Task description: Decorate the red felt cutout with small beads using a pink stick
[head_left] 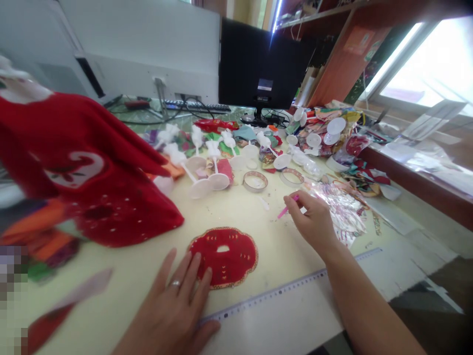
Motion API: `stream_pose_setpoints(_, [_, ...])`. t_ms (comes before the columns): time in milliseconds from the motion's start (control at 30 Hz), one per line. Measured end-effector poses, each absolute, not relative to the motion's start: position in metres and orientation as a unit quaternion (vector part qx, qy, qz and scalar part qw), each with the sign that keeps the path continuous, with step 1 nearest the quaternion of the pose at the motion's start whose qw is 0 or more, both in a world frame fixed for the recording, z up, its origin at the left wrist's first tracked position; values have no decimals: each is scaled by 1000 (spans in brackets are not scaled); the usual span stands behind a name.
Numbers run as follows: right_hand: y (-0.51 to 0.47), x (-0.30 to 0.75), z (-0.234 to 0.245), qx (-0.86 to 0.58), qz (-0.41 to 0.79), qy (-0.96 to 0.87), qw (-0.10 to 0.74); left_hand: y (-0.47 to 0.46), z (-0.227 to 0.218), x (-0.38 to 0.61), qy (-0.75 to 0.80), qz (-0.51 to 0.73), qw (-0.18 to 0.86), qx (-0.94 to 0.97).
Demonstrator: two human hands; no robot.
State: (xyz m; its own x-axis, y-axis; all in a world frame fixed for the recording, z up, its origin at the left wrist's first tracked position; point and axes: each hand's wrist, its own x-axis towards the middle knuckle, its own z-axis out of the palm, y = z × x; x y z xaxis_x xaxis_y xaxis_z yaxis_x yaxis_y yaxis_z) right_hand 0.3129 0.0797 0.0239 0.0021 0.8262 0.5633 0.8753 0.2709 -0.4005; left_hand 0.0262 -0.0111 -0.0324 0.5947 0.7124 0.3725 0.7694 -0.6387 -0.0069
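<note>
A scalloped red cloth piece (236, 259) with patterned edging and a small pale opening lies flat on the table (229, 209). My left hand (177, 296) rests spread out, its fingertips on the near-left edge of that cloth. It wears a ring, and its thumb is by a clear ruler (281, 291). To the right, my right hand (310, 217) pinches a slim pink stick-like tool (287, 207), its tip pointing down toward the tabletop. What kind of tool it is, I cannot make out. Small specks lie near its tip.
At left stands a figure in a red decorated garment (121, 212). Several white doll stands (218, 180) are at the back. Two tape rolls (254, 181) sit mid-table. Shiny plastic packets (343, 212) and fabric scraps (328, 128) lie on the right. A monitor (262, 64) stands behind.
</note>
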Motion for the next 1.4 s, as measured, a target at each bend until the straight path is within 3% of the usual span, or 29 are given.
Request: stream_pose_setpoints(1400, [78, 308, 22, -595, -29, -723, 350, -21, -36, 25, -415, -171, 108, -887])
